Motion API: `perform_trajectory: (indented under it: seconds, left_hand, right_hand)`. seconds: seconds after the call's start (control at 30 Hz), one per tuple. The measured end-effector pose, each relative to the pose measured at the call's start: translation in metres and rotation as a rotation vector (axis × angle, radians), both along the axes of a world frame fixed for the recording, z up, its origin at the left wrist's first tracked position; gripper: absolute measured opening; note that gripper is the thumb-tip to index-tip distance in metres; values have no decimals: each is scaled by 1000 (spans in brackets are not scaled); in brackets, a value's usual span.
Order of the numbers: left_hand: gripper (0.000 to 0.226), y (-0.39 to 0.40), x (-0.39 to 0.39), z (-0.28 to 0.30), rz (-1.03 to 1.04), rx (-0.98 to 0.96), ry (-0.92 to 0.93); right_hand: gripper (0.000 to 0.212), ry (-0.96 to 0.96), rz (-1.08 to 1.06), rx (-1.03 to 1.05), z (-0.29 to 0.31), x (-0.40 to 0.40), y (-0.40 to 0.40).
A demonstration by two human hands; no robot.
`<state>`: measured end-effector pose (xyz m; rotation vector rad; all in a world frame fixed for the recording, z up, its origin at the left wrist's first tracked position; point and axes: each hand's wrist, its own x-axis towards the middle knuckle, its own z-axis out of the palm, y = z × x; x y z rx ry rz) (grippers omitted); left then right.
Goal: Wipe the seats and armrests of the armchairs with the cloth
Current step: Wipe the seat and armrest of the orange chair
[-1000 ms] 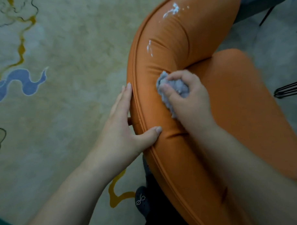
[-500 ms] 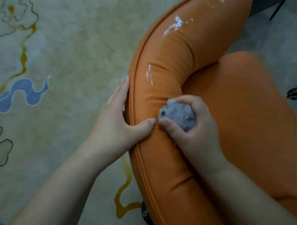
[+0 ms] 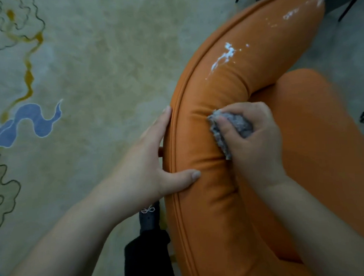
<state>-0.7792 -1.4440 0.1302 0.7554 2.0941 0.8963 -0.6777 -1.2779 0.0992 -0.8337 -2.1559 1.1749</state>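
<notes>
- Cloth (image 3: pixel 243 125) is sitting bunched inside your right hand (image 3: pixel 257 143), fingers curling round it.
- It is looking grey, fuzzy.
- Your left hand (image 3: pixel 149 159) is bracing the armrest (image 3: pixel 210 198), fingers straight.

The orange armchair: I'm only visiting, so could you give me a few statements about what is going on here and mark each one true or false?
1. The right hand grips a grey cloth against the orange armrest. True.
2. The left hand holds a spray bottle. False: it holds no bottle and rests on the armrest's outer edge, with the thumb lying on top.
3. White smears lie on the armrest, farther along than the cloth. True.
4. The cloth is covering those smears. False: it sits apart from them, nearer the person.
5. The floor beside the chair is bare wood. False: it is a pale carpet with wavy blue and yellow lines.
</notes>
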Motion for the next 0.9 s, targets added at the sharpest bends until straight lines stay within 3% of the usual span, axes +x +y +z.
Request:
perform_trajectory:
  seconds: [0.1,0.2,0.27,0.4,0.47,0.57,0.77,0.9]
  left_hand:
    - [117,14,-13,-4,-31,30,9]
    - [123,20,-26,-7,-96,33,6]
    - [134,18,-34,-6,-162,13,-35]
    - [134,16,-48,0,-250,-9,-85]
    - [132,21,-55,0,-261,12,-76]
    - [127,33,-67,-5,-262,52,-67]
    - [130,49,-87,-8,-355,28,-57]
    - [126,53,-90,-11,-298,69,-123]
  right_hand:
    - [13,105,47,76,12,-27,-14]
    - [22,27,178,149,10,-34,-27]
    - [17,-55,62,107,0,-17,-15]
    - [13,-107,-277,-38,-3,2,1]
    - [14,-8,-250,14,3,-23,-7]
    - [21,-11,-99,104,7,-54,-18]
    - [13,-87,-456,-104,0,-32,-7]
    - [18,13,-373,5,6,-66,-5]
